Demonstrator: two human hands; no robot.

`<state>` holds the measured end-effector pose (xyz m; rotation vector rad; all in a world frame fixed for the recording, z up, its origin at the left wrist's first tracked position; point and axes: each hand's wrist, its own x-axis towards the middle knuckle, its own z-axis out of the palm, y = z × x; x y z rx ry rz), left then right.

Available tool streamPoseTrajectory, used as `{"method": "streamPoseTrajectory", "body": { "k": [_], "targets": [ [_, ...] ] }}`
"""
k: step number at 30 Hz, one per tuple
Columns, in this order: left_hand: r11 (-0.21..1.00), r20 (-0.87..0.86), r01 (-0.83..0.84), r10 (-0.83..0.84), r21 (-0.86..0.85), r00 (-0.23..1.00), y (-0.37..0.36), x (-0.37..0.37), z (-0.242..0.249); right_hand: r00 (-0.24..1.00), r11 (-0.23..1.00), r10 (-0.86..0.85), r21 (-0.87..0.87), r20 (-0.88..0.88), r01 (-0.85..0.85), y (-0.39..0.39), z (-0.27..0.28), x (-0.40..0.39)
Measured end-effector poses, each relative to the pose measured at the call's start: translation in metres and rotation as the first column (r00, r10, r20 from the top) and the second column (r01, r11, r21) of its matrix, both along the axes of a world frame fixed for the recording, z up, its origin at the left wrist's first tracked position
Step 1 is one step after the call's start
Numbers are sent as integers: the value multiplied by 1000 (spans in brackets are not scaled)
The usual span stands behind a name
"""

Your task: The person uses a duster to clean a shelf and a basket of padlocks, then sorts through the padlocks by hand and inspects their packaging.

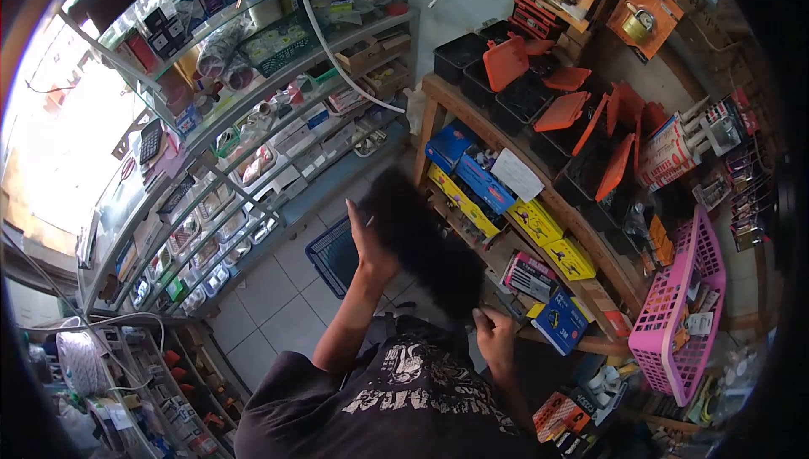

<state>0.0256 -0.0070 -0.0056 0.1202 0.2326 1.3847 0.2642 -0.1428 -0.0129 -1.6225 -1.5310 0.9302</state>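
Note:
A black, fluffy thing like a duster (430, 244) hangs slantwise in front of my dark printed T-shirt (421, 387), its outline soft and blurred. Along its upper left side my left hand (371, 244) lies with the fingers stretched out, partly hidden behind it. Curled at the lower right end of the fluffy thing is my right hand (494, 337), closed with the thumb on top. Whether a handle runs into that grip is hidden. Below my left hand a blue plastic basket (330, 257) stands on the tiled floor (286, 328).
On the left, a glass display case (244, 152) holds small goods and a calculator (152, 141). To the right, a wooden shelf (539, 185) carries black bins with orange lids (560, 111) and yellow boxes (537, 221). A pink basket (666, 316) juts out at right. A white cable (333, 59) hangs overhead.

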Motion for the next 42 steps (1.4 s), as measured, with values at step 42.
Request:
{"method": "streamPoseTrajectory", "body": {
  "k": [42],
  "targets": [
    [993,-193,97,-109,-73,975,15,-15,-38,313,571,-802,497,509,654,-160,230,215]
  ]
}}
